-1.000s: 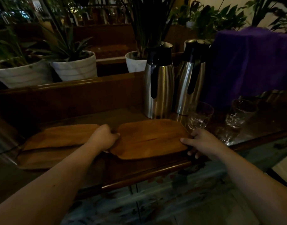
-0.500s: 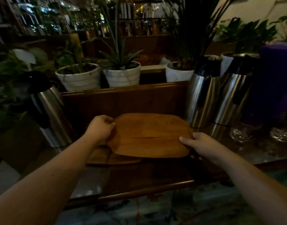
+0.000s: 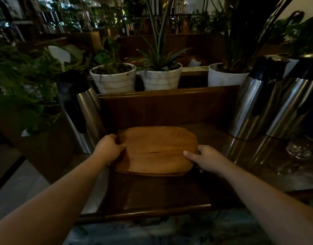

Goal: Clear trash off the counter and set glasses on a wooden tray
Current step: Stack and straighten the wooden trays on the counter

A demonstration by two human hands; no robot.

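Note:
A rounded wooden tray [image 3: 157,149] lies on the dark wooden counter [image 3: 159,193], stacked on another tray whose edge shows just beneath its front. My left hand [image 3: 107,147] grips the tray's left end. My right hand [image 3: 203,159] grips its right end, thumb on top. One drinking glass [image 3: 300,150] stands dimly at the far right of the counter, apart from both hands.
Two steel thermos jugs [image 3: 254,105] [image 3: 293,103] stand right of the tray, a third [image 3: 79,110] at its left. White plant pots [image 3: 115,78] [image 3: 161,76] [image 3: 224,76] line the ledge behind a raised wooden back rail.
Both hands have carried the tray leftward, from beside the glasses onto the stack at the left. My view has swung left, so the glasses now sit at the right edge.

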